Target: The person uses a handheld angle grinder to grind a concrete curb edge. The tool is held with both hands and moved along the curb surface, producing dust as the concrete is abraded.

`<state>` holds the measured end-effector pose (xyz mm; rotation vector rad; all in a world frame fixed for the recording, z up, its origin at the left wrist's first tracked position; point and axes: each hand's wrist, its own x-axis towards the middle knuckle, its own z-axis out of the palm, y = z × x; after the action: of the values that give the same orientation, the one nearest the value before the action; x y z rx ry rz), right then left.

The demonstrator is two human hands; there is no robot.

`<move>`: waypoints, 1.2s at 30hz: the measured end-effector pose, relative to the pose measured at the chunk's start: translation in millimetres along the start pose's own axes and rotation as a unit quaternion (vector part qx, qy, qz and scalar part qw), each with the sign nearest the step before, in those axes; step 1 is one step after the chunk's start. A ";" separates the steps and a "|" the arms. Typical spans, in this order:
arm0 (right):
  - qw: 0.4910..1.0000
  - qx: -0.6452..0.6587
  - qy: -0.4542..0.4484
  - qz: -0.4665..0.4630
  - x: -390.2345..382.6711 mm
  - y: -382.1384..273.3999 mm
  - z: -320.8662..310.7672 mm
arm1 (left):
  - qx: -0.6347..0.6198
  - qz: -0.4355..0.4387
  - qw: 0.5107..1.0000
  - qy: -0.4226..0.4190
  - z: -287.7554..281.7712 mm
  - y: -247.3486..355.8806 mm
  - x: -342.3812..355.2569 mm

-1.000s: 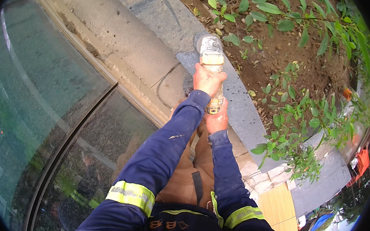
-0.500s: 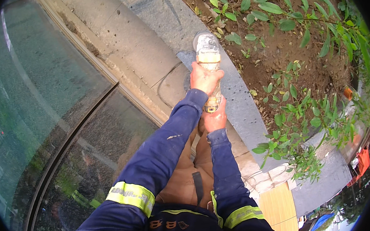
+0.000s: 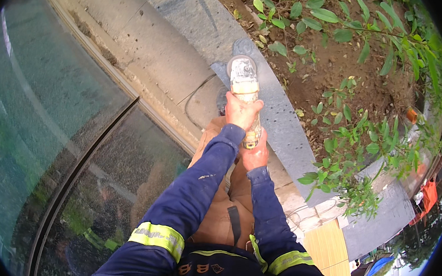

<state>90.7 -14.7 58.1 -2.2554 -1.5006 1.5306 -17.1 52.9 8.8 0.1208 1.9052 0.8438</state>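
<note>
2 bare hands grip a worn, whitish-yellow angle grinder. The left hand is curled close around the middle of its body, thumb toward the right; the right hand has its fingers wrapped around the rear end. The grinder's head and round disc lie over a grey stone ledge, between its left edge and its soil-side edge; whether the disc touches the stone I cannot tell. Just beyond it, near the soil-side edge, is a darker patch. Along the ledge's left edge runs a concrete strip with 1 black cable looping across it, and farther left stand dark glass panes. Past the soil-side edge, leafy plants grow from brown soil.
</note>
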 end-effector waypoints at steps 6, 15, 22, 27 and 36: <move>1.000 -0.013 0.018 -0.003 17.7 -9.2 -7.5 | 0.015 -0.007 1.000 -0.024 11.5 29.6 5.6; 0.999 -0.012 -0.024 -0.027 -8.0 31.7 -17.9 | -0.046 -0.013 0.999 0.005 12.4 -22.0 -23.8; 0.999 -0.005 -0.032 -0.031 29.3 21.7 -15.3 | 0.002 0.032 0.999 0.041 26.8 -10.0 11.1; 0.999 -0.006 -0.012 -0.049 20.3 41.6 -37.1 | -0.007 -0.016 1.000 0.006 41.7 3.0 -22.6; 0.995 -0.033 -0.046 -0.077 27.2 41.6 -24.5 | -0.046 0.021 0.997 0.059 27.7 -23.3 -3.9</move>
<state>138.3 -6.4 31.1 -2.0720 -1.7287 1.5821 14.1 47.6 -9.1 0.0568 1.9764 0.9846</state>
